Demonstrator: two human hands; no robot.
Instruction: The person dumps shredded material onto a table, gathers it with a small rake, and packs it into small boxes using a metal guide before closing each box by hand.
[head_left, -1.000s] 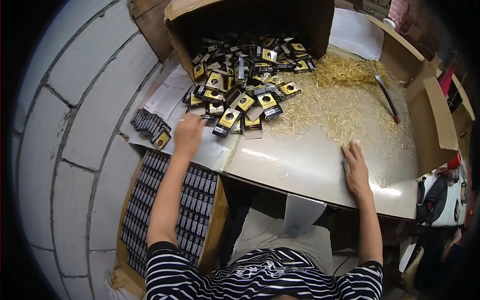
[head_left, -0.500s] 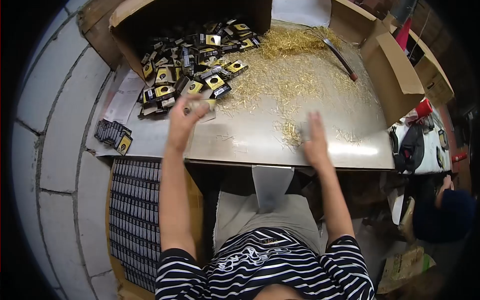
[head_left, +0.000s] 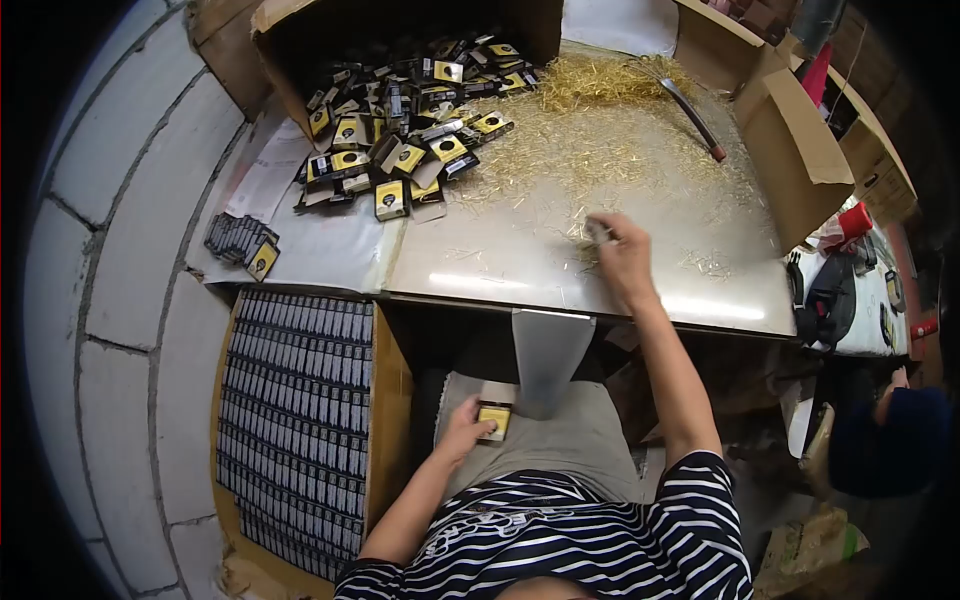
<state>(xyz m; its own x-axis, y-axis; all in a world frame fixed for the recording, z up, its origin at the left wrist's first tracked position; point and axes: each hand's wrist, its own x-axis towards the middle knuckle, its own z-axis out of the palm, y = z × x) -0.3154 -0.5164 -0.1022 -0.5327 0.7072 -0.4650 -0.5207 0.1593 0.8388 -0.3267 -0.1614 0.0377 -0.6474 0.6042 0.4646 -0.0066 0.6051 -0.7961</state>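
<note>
My left hand (head_left: 460,432) is low over my lap, closed on a small yellow and black cardboard box (head_left: 493,419) whose pale top flap stands open. The box is just left of a grey metal chute (head_left: 550,352) that slopes down from the table edge. My right hand (head_left: 626,262) is over the metal tabletop (head_left: 480,262), fingers pinched together around something greyish that I cannot make out. Thin gold-coloured metal pins (head_left: 570,150) lie scattered around and beyond it, with a denser heap (head_left: 600,84) at the back.
A heap of yellow and black boxes (head_left: 408,157) spills from a large carton at back left. A dark-handled tool (head_left: 692,118) lies by the pins. Below left, a carton (head_left: 392,400) holds rows of packed boxes (head_left: 300,380). Another person's dark sleeve (head_left: 890,440) is at right.
My left hand has come from the box heap down to my lap with a box. My right hand has moved slightly left and its fingers have closed.
</note>
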